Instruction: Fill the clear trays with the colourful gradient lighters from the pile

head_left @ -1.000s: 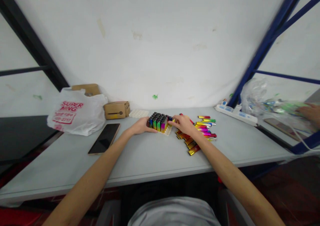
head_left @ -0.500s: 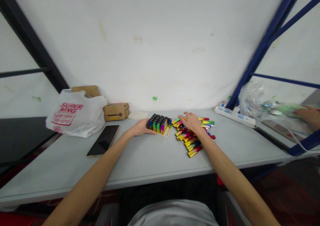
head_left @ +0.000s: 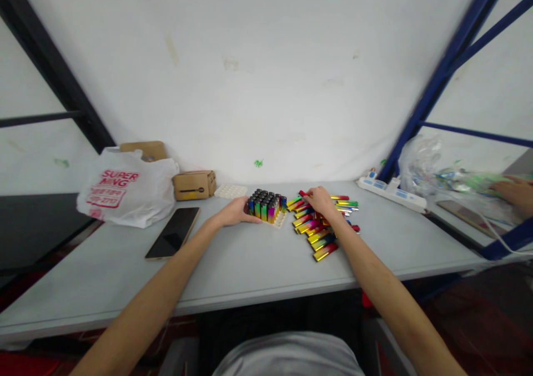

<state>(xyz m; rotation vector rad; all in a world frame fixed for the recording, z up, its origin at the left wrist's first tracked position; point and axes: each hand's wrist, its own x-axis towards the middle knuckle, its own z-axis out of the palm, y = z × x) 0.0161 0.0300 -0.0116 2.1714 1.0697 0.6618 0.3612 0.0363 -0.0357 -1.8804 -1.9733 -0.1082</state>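
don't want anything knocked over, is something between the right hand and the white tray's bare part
Yes, but low: several loose shiny tubes lie flat on the table between the right hand and the white tray. Nothing tall visibly stands there; the tray's upright tubes border its bare part.

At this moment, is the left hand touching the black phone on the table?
No, the left hand is at the side of the upright shiny tubes, and the phone lies apart from it.

The tubes (head_left: 306,226) look metallic and glossy, the tabletop (head_left: 258,265) smooth and matt, the bag (head_left: 137,190) crinkled plastic.
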